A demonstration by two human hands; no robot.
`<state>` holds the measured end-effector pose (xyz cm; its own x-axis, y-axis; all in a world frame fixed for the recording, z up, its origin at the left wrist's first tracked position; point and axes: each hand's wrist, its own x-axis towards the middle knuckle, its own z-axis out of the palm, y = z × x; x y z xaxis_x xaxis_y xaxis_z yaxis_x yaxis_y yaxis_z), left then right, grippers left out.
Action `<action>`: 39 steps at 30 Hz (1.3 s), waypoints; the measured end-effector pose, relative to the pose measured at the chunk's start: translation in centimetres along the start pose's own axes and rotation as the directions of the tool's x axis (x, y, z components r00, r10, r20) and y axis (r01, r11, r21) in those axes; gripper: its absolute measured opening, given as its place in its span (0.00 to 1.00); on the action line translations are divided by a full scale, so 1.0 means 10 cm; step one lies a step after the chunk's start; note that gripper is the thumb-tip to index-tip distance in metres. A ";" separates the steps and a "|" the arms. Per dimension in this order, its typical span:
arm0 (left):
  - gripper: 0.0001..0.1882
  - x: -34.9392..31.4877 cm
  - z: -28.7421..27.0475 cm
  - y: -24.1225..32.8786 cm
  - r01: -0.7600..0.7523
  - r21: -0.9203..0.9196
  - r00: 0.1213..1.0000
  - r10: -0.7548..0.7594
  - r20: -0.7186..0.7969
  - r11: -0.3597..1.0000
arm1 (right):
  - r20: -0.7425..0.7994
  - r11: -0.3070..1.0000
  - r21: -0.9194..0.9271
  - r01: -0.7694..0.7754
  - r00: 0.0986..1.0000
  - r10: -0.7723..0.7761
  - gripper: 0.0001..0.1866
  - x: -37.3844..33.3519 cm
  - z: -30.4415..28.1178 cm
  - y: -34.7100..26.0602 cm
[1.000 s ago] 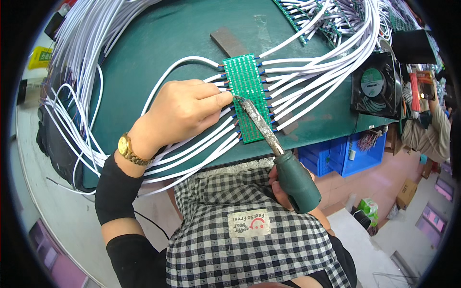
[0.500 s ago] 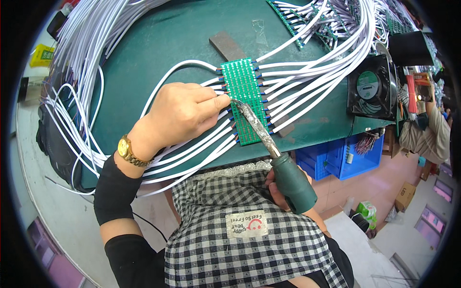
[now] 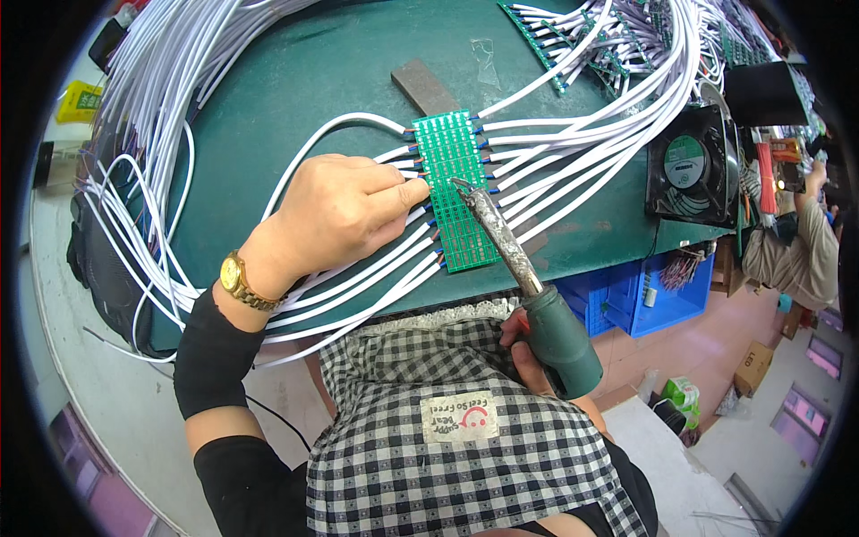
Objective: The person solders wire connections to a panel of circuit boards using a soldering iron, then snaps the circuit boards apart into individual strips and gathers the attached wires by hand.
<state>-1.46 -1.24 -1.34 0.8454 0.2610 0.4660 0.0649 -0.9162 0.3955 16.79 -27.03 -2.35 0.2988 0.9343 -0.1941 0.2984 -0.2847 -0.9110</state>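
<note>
A green circuit board panel (image 3: 452,210) lies on the dark green table, with white cables joined along both its long edges. My left hand (image 3: 344,210) is pinched at the panel's left edge, around the end of a white cable. My right hand (image 3: 528,358) grips a soldering iron (image 3: 559,336) by its dark green handle, which hides part of the fingers. The iron's crusted metal shaft slants up and left, its tip over the middle of the panel, a little right of my left fingertips. Under the panel, a flat dark bar (image 3: 425,85) sticks out at the far end.
A thick bundle of white cables (image 3: 165,107) curves along the left side. More cables (image 3: 617,125) run right of the panel toward a heap of wired boards (image 3: 626,40). A black fan (image 3: 689,166) stands at the right edge, above blue crates (image 3: 671,295). Another person (image 3: 796,251) is at far right.
The soldering iron has moved right, its tip shifting from beside my left fingertips onto the middle of the panel. My left hand has stayed in place.
</note>
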 end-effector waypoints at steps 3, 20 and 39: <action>0.15 -0.01 0.00 0.00 0.004 -0.005 1.000 -0.004 -0.003 1.000 | 0.030 0.995 -0.042 0.086 0.996 -0.085 0.17 0.03 -0.02 -0.01; 0.14 -0.02 0.00 -0.07 0.010 -0.013 1.000 -0.010 0.001 1.000 | 0.029 0.994 -0.018 0.105 0.994 -0.104 0.11 0.11 -0.01 -0.06; 0.10 0.01 -0.20 0.63 0.332 0.026 0.938 -0.333 0.102 0.943 | -0.068 0.981 0.079 0.178 0.983 -0.172 0.10 0.10 -0.03 0.00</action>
<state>-1.99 -6.38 2.79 0.8249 0.5187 0.2249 0.3555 -0.7852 0.5071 17.40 -26.20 -2.46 0.3038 0.9527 -0.0090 0.2745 -0.0966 -0.9567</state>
